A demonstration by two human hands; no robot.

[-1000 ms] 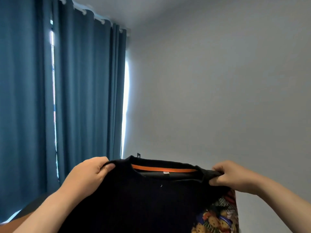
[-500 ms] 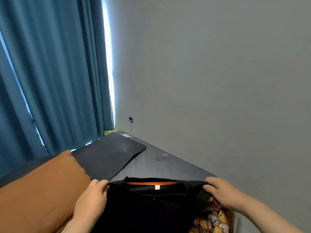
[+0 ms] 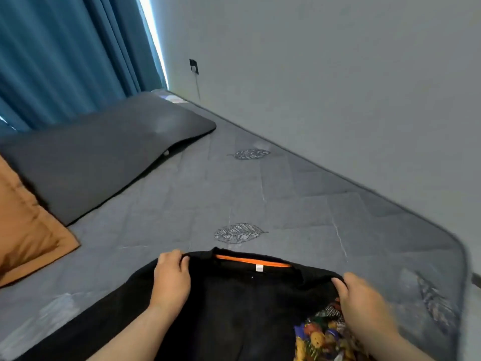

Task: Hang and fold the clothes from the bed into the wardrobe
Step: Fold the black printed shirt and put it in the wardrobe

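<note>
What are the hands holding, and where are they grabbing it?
Both hands hold a black shirt by its top edge: the left hand at one shoulder, the right hand at the other, on either side of the orange-lined collar.

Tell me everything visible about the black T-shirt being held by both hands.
The black T-shirt is a dark, soft-looking knit with an orange band inside the neckline and a small white tag at its centre. A colourful teddy-bear print shows at its lower right. The left hand and right hand each pinch a shoulder, spreading it neck-away over the grey quilted bedspread. Its lower part runs out of frame; whether it lies fully flat cannot be told.
</note>
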